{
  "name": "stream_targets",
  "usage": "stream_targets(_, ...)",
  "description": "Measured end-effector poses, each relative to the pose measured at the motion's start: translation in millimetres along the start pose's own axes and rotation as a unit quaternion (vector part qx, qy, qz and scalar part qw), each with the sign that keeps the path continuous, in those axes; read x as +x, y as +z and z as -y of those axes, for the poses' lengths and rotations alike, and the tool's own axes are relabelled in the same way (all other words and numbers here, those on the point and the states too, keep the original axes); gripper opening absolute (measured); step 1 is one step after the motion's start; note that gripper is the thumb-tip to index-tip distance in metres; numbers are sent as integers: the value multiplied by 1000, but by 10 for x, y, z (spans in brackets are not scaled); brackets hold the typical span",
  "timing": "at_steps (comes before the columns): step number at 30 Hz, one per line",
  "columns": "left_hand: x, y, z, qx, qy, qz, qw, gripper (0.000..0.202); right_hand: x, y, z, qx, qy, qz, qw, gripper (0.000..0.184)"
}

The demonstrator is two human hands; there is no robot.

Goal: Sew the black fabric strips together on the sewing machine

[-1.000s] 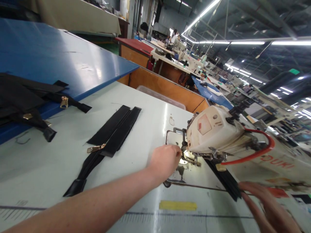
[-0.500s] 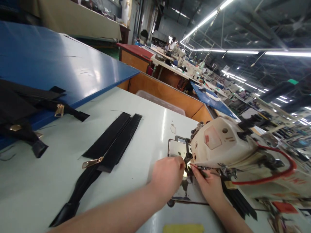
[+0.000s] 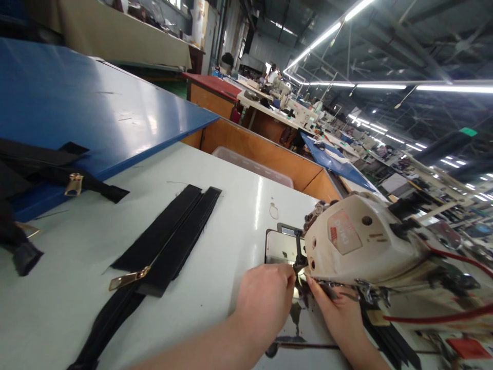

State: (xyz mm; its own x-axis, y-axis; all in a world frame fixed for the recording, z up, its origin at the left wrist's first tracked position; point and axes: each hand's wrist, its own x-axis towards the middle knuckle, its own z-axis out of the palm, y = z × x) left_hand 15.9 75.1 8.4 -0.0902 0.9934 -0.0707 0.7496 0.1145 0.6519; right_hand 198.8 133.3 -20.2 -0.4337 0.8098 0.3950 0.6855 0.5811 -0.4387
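My left hand is closed in a pinch on the left side of the sewing machine's needle area. Whatever its fingertips grip is too small or hidden to name. From the other side my right hand reaches under the head of the sewing machine, its fingertips close to the presser foot. Its other fingers are partly hidden, and I cannot see what they hold, if anything. The lit metal needle plate shows around the fingers. Left of my hands, a black zipper piece with a gold pull lies on the pale table.
More black zipper pieces hang over the edge of the blue board on the left. Black strips lie under the machine arm. A clear plastic bin sits behind the table. Other sewing stations stand further back.
The view has shifted slightly, so the zipper pieces sit lower and further left, and the machine lower and further right. Both hands stay at the needle area in nearly the same pose.
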Motion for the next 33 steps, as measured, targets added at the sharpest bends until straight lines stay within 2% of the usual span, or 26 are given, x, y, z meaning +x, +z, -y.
stream_targets(8, -1, 25, 12, 5, 11, -7, 1000, 27, 16, -34, -17, -16, -23, 14, 1000, 29)
stream_targets(13, -9, 40, 25, 5, 17, -5, 1000, 26, 32, -34, 42, -10, -49, 7, 999, 32)
stream_targets(26, -1, 50, 29, 9, 12, -16, 1000, 26, 29, -33, 26, -26, -32, 24, 999, 34)
stream_targets(33, -1, 48, 22, 9, 14, -20, 1000, 25, 28, -19, 48, 2, -7, 20, 1000, 31)
